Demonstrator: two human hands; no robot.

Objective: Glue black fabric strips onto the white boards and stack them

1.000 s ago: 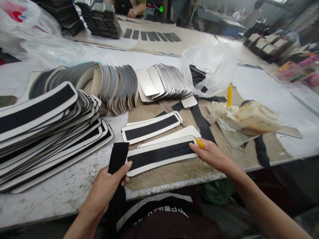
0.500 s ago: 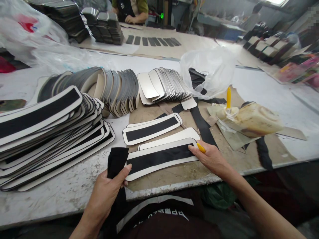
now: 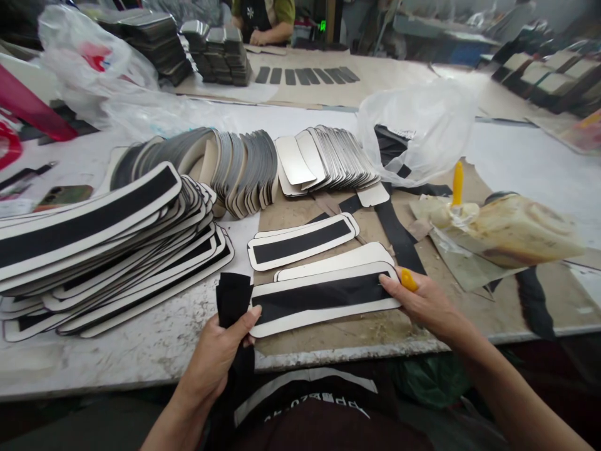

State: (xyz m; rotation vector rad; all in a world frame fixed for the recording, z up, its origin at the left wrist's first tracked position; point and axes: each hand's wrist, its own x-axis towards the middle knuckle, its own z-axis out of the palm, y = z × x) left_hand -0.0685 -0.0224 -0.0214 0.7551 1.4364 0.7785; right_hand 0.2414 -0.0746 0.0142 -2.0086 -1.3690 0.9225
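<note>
A long, slightly curved white panel (image 3: 328, 315) with a black strip (image 3: 319, 295) along its middle is held by both ends, low over the table's front edge. My left hand (image 3: 216, 351) is closed on its left end, thumb on top. A bunch of black fabric strips (image 3: 232, 295) is also in that hand, hanging below it. My right hand (image 3: 425, 299) pinches the panel's right end, thumb on the black strip. A yellow stick-like piece (image 3: 408, 279) pokes out among its fingers; its other end is hidden. Just behind lie a plain white panel (image 3: 338, 263) and a black-striped panel (image 3: 303, 243).
A tall stack of striped panels (image 3: 94, 235) stands at left. Behind are rows of curved grey pieces (image 3: 244, 166) and white pieces (image 3: 342, 156), plus a clear plastic bag (image 3: 436, 138). At right lies a stained plastic container (image 3: 530, 228) beside a yellow handle (image 3: 457, 183). A co-worker (image 3: 265, 25) is across the table.
The whole view has shifted, so things appear farther right. Both hands keep hold of the same panel, with hardly any change in their grip.
</note>
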